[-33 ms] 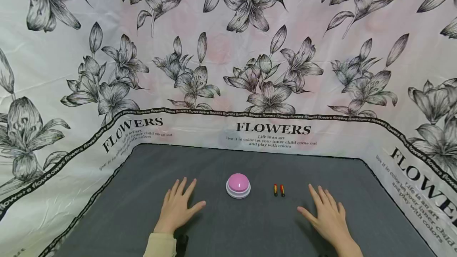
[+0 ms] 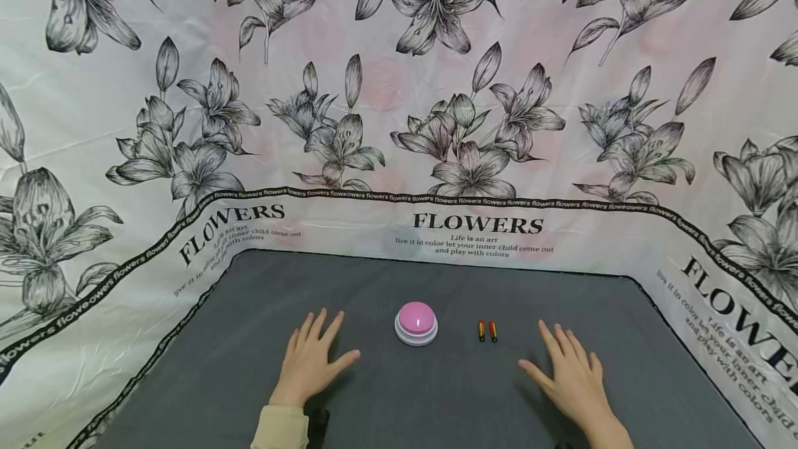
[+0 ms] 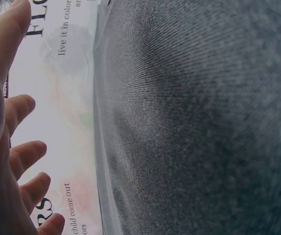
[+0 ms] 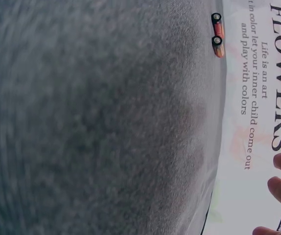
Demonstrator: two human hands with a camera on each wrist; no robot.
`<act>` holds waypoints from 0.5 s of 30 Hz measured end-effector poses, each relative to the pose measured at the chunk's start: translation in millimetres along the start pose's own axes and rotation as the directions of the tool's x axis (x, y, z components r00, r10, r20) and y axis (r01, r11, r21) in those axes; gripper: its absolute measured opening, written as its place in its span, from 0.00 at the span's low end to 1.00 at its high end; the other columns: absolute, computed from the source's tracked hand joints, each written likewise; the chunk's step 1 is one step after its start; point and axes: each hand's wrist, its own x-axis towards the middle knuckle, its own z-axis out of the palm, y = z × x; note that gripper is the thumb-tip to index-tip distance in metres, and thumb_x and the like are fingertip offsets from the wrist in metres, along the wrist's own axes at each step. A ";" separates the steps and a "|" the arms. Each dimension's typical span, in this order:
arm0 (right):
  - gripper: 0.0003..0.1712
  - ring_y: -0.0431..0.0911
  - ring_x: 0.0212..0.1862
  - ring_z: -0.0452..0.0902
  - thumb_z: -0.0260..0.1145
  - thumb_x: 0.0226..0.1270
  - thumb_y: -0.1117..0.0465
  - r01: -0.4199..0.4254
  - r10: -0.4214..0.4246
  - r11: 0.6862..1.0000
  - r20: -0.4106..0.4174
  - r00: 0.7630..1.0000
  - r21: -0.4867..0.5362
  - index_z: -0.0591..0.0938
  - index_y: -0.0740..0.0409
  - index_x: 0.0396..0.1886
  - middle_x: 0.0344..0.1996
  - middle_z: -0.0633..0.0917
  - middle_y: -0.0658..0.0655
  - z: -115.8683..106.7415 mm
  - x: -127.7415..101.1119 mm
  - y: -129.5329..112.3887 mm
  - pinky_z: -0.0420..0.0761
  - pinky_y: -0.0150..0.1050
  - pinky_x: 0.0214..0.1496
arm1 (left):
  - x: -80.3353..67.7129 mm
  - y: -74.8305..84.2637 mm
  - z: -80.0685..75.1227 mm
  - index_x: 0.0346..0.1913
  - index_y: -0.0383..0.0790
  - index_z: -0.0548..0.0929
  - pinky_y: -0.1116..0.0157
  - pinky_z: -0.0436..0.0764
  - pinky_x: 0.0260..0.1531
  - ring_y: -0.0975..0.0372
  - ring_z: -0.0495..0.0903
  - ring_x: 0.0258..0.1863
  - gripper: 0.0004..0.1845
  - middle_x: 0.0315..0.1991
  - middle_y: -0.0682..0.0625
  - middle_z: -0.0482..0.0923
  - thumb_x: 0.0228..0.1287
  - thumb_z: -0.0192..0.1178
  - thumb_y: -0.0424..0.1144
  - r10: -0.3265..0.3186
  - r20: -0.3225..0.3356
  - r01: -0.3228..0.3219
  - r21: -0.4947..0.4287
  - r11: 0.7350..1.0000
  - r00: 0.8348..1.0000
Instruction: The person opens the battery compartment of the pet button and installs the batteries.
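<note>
Both hands, left hand [image 2: 309, 362] and right hand [image 2: 570, 374], lie flat, fingers spread, holding nothing; a careless sweep could roll the two batteries [image 2: 487, 331] beside the pink push button [image 2: 415, 323].

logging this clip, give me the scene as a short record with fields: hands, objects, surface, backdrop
left hand: left hand lies flat on the mat, fingers spread, holding nothing, left of the button
right hand: right hand lies flat on the mat, fingers spread, holding nothing, right of the batteries
objects: pink dome button on a white base, between the hands; two small batteries side by side, right of the button
surface: dark grey mat
backdrop: white cloth printed with grey lilies and the word FLOWERS
</note>
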 end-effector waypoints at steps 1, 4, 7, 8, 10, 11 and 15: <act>0.51 0.68 0.64 0.50 0.57 0.57 0.31 0.000 0.000 1.000 0.001 1.000 0.003 0.54 0.53 0.73 0.65 0.59 0.73 -0.1 -0.2 -0.2 0.45 0.72 0.52 | -0.3 -0.1 0.0 0.70 0.50 0.62 0.41 0.51 0.59 0.43 0.50 0.67 0.42 0.68 0.40 0.55 0.55 0.55 0.67 0.001 0.000 -0.001 0.000 1.000 1.000; 0.51 0.68 0.64 0.50 0.57 0.57 0.31 0.001 -0.001 1.000 0.006 1.000 0.011 0.55 0.54 0.72 0.65 0.59 0.73 -0.6 -1.0 -1.0 0.45 0.72 0.52 | -1.0 -0.7 0.6 0.69 0.49 0.63 0.41 0.51 0.58 0.43 0.50 0.67 0.43 0.68 0.40 0.55 0.55 0.53 0.69 0.006 -0.005 -0.006 -0.002 1.000 1.000; 0.50 0.68 0.63 0.51 0.58 0.57 0.32 0.002 -0.002 1.000 0.003 1.000 0.019 0.59 0.58 0.70 0.64 0.60 0.73 -1.4 -1.0 -2.0 0.46 0.72 0.52 | -0.1 -1.9 1.8 0.69 0.49 0.63 0.41 0.52 0.58 0.43 0.51 0.67 0.44 0.68 0.39 0.56 0.54 0.52 0.70 0.007 -0.008 -0.007 0.002 1.000 1.000; 0.49 0.68 0.63 0.51 0.59 0.57 0.33 0.003 -0.003 1.000 0.001 1.000 0.021 0.61 0.59 0.69 0.63 0.61 0.73 -1.6 -1.2 -2.3 0.46 0.72 0.52 | 0.0 -2.5 2.7 0.69 0.49 0.63 0.41 0.52 0.58 0.43 0.51 0.67 0.44 0.68 0.39 0.56 0.54 0.53 0.70 0.007 -0.007 -0.007 0.000 1.000 1.000; 0.48 0.68 0.63 0.52 0.61 0.57 0.34 0.008 -0.008 1.000 -0.006 1.000 0.028 0.63 0.62 0.67 0.62 0.62 0.73 -1.6 -1.7 -2.8 0.48 0.71 0.52 | 0.5 -3.6 4.7 0.69 0.48 0.63 0.41 0.52 0.58 0.43 0.51 0.67 0.44 0.68 0.39 0.56 0.54 0.54 0.69 0.003 0.002 -0.003 -0.002 1.000 1.000; 0.48 0.68 0.62 0.53 0.62 0.56 0.34 0.010 -0.010 0.999 -0.009 1.000 0.035 0.64 0.62 0.67 0.62 0.62 0.73 -1.6 -1.9 -3.2 0.50 0.71 0.52 | 0.6 -4.0 5.5 0.70 0.47 0.62 0.41 0.51 0.58 0.43 0.51 0.67 0.44 0.68 0.39 0.56 0.54 0.55 0.68 -0.001 0.007 0.001 -0.009 1.000 1.000; 0.49 0.68 0.62 0.55 0.67 0.54 0.38 0.045 -0.042 0.995 -0.032 0.999 0.084 0.64 0.63 0.67 0.61 0.64 0.73 -0.4 -1.2 -5.3 0.56 0.69 0.50 | 0.2 -6.2 8.1 0.70 0.45 0.61 0.41 0.51 0.59 0.43 0.50 0.67 0.46 0.68 0.38 0.56 0.53 0.55 0.69 -0.020 0.027 0.020 -0.030 0.999 0.999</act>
